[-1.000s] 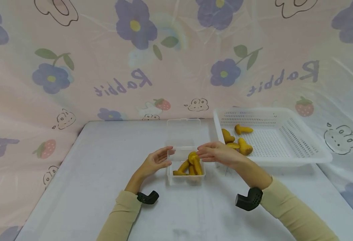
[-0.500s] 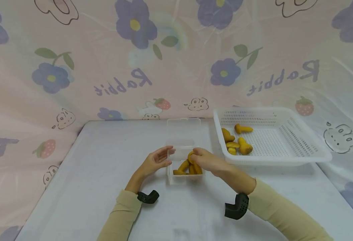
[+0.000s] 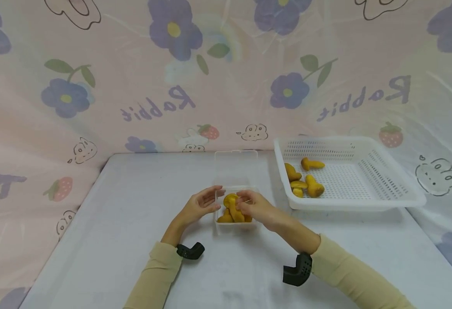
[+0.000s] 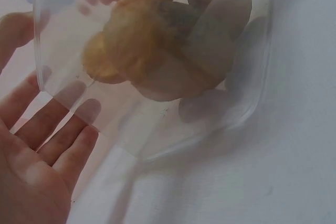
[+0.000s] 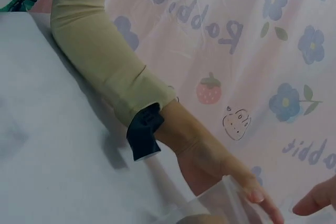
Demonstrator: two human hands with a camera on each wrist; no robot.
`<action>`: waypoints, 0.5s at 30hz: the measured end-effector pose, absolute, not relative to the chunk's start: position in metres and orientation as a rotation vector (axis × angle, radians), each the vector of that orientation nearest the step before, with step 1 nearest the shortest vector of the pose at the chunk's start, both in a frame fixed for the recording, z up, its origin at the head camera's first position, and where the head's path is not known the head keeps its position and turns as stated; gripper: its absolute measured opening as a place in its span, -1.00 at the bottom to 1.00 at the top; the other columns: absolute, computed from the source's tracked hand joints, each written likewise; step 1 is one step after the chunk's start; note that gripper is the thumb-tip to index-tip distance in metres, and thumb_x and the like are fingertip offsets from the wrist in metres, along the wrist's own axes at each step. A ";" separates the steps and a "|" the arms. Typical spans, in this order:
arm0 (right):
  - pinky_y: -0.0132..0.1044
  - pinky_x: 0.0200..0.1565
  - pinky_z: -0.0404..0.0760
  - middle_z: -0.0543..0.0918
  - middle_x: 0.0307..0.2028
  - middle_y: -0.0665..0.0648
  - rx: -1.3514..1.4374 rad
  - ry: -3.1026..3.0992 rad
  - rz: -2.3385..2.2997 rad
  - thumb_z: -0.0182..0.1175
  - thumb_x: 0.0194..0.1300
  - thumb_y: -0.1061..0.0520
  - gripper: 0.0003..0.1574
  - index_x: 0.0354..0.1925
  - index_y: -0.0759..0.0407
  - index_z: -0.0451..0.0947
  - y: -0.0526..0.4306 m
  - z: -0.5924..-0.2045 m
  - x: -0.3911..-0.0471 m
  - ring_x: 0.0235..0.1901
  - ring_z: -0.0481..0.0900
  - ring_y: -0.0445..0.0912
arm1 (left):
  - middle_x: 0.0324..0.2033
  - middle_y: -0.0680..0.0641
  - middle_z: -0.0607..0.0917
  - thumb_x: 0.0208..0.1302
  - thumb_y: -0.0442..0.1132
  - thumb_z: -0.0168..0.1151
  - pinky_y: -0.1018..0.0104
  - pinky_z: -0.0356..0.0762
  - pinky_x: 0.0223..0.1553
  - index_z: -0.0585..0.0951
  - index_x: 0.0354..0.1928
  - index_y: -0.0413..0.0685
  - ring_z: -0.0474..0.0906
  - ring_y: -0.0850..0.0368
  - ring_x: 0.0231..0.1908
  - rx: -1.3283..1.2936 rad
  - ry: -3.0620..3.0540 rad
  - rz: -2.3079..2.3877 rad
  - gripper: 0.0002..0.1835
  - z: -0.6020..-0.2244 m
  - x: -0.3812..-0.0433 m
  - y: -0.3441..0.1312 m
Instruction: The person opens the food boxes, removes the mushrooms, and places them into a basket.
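Observation:
In the head view, a clear plastic box (image 3: 236,228) stands mid-table with its hinged lid (image 3: 236,166) raised at the back. Several yellow mushrooms lie inside, one mushroom (image 3: 233,210) on top with its cap toward the back. My right hand (image 3: 262,211) reaches over the right rim, thumb and fingertips pinching this top mushroom at its right side. Beside the left wall is my left hand (image 3: 197,209), fingers spread and fairly straight. The left wrist view shows its fingertips through the clear plastic, right at the wall, with mushrooms (image 4: 168,51) behind it.
A white perforated basket (image 3: 353,205) stands at the back right, close to the box. Several yellow mushrooms (image 3: 314,187) lie in its left part. A patterned curtain (image 3: 226,86) hangs behind the white table (image 3: 145,180).
My right hand has come down from above the right rim to the mushrooms and moved left. The mushrooms in the box have shifted left. My left hand has stayed put.

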State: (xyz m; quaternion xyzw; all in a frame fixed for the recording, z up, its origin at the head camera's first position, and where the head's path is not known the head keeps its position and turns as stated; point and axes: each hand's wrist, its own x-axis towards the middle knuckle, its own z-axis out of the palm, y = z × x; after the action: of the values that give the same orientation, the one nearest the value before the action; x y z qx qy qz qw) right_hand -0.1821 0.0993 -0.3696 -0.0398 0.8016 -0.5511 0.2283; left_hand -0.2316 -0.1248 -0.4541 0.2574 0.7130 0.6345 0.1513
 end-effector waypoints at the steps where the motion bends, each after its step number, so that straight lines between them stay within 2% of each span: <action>1: -0.17 0.14 0.64 0.47 0.01 0.29 -0.091 2.227 -1.507 0.02 0.37 0.20 -0.39 0.32 0.40 0.22 0.099 -0.372 -0.183 -0.04 0.53 0.02 | 0.34 -0.28 0.42 0.27 -0.22 0.28 0.14 0.19 0.47 0.26 0.39 -0.22 0.29 -0.17 0.40 0.742 2.048 1.818 -0.31 -0.454 -0.232 -0.125; 4: -0.23 0.02 0.63 0.46 -0.07 0.26 -0.034 2.292 -1.466 0.09 0.34 0.18 -0.36 0.30 0.42 0.25 0.095 -0.378 -0.185 -0.10 0.49 -0.01 | 0.34 -0.28 0.41 0.28 -0.22 0.27 0.12 0.18 0.48 0.24 0.40 -0.25 0.28 -0.18 0.40 0.752 2.043 1.818 -0.30 -0.454 -0.232 -0.124; 7: -0.07 0.19 0.58 0.43 0.07 0.35 0.018 2.340 -1.405 0.12 0.31 0.15 -0.31 0.31 0.44 0.23 0.090 -0.382 -0.186 0.04 0.47 0.10 | 0.34 -0.29 0.41 0.29 -0.21 0.27 0.10 0.17 0.48 0.23 0.40 -0.28 0.28 -0.19 0.40 0.757 2.042 1.819 -0.29 -0.455 -0.232 -0.124; 10: 0.11 0.34 0.45 0.34 0.23 0.42 0.054 2.364 -1.351 0.15 0.27 0.13 -0.26 0.31 0.45 0.21 0.086 -0.383 -0.185 0.17 0.40 0.18 | 0.34 -0.29 0.42 0.28 -0.19 0.28 0.07 0.17 0.47 0.25 0.39 -0.25 0.29 -0.19 0.40 0.757 2.051 1.819 -0.30 -0.457 -0.232 -0.124; 15: 0.09 0.34 0.46 0.40 0.23 0.41 0.070 2.332 -1.315 0.15 0.27 0.13 -0.25 0.31 0.47 0.20 0.085 -0.385 -0.188 0.15 0.44 0.15 | 0.33 -0.28 0.43 0.28 -0.20 0.27 0.03 0.16 0.48 0.26 0.39 -0.24 0.30 -0.19 0.39 0.763 2.065 1.813 -0.31 -0.457 -0.233 -0.125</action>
State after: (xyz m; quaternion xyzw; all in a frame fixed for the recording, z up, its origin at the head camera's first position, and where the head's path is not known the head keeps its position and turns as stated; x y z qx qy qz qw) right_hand -0.1882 0.0846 -0.3854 0.0256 0.8475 -0.4779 0.2295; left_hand -0.2325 -0.1249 -0.4567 0.2648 0.7166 0.6289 0.1443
